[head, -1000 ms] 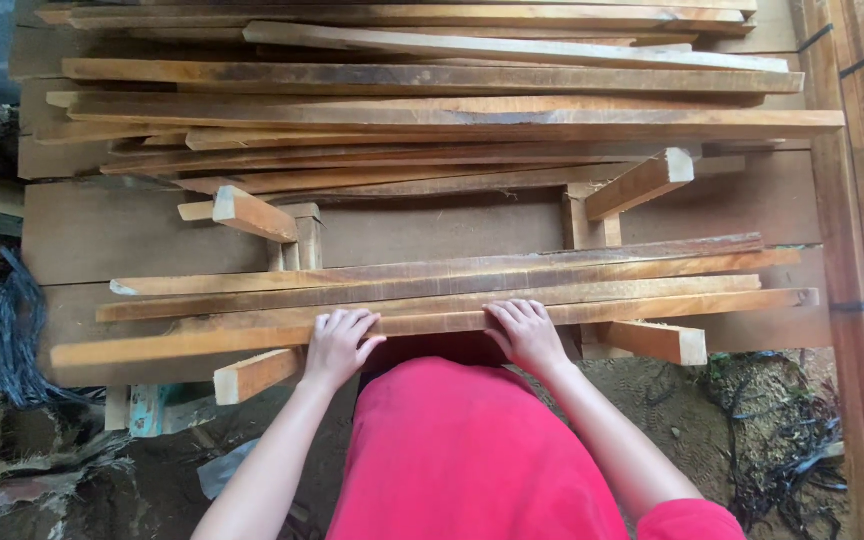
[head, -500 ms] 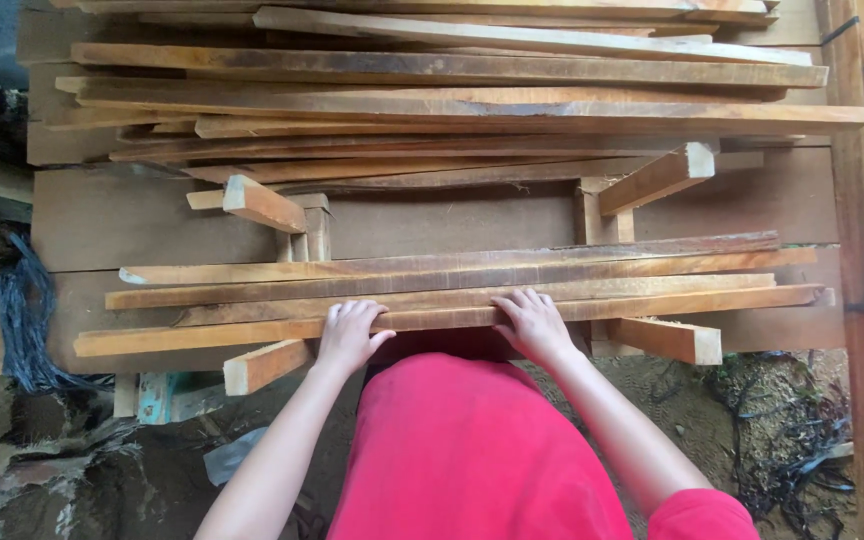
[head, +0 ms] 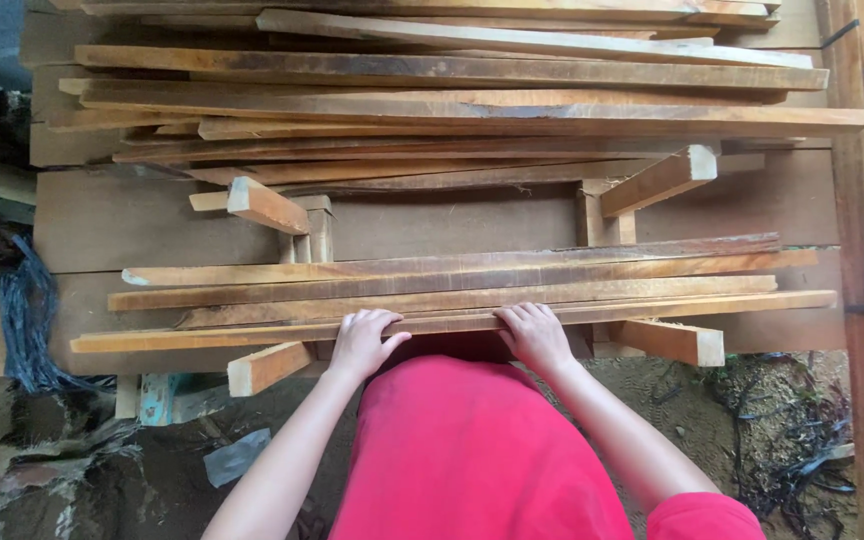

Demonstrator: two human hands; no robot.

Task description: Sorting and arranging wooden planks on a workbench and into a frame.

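wooden slat (head: pixel 652 306) under both hands' fingers (head: pixel 372 322)

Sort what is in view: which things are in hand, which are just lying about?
In hand: left hand and right hand, both on the nearest wooden slat; near slat stack.

Lying about: far plank pile, blue cord bundle, ground debris.

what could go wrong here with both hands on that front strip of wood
The left hand and right hand rest on the nearest strip, whose rough edge could leave splinters in bare fingers. The strips lie loosely across the short cross pieces, so pulling one might drag its neighbours off the front edge toward the person's body. The larger pile behind looks unevenly stacked and could shift if bumped.
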